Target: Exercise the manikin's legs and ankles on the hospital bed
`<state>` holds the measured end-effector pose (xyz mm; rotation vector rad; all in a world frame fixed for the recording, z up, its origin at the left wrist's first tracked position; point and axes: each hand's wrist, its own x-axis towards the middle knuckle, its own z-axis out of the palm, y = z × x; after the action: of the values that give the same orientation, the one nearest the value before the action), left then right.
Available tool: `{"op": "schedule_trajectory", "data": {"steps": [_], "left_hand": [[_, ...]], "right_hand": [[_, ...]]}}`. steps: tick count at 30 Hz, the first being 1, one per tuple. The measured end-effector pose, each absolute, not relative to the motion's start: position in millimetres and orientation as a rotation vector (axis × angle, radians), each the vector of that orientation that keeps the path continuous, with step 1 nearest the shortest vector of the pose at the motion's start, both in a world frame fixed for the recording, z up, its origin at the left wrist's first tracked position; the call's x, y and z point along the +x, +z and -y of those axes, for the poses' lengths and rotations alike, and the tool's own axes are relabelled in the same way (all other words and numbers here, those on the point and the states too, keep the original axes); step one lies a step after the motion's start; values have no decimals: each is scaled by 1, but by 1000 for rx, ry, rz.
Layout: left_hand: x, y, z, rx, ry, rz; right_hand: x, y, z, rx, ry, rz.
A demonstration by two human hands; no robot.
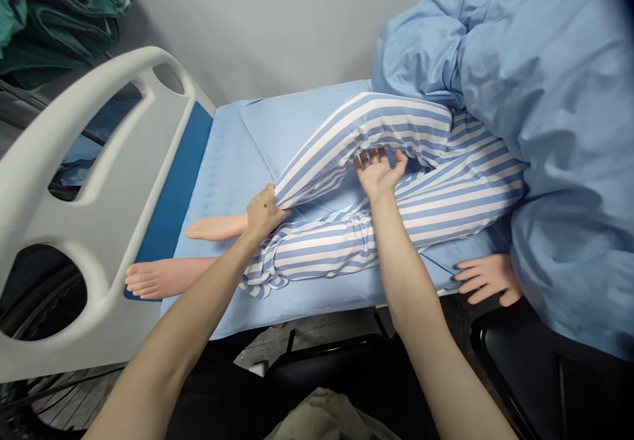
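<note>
Closely viewed, the left hand (263, 210) was clenched on the cuff of the raised striped trouser leg (366, 129), while the right hand (379, 172), fingers spread and gripping nothing, propped the bent knee from beneath. Both trouser legs already covered the mannequin (488, 278) down to bare feet (148, 280) on the blue bed sheet (228, 162); the lifted hem seemingly remained to be smoothed down
</note>
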<state>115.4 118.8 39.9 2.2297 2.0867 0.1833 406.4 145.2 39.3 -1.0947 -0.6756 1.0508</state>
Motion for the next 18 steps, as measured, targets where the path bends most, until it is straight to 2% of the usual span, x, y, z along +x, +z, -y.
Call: {"op": "schedule_trajectory", "data": {"steps": [5,9,13,18], "left_hand": [[88,39,-117,2309,1,-2086],[65,37,-112,2380,-204,-2065],[62,34,-109,2434,-205,-2038],[69,26,-104,2349,-122,-2155]], "right_hand": [[404,33,-150,-945,1164,533],[397,26,-157,-766,1323,147],[393,24,-160,-721,1378,-102],[391,19,-162,-772,1375,-50]]}}
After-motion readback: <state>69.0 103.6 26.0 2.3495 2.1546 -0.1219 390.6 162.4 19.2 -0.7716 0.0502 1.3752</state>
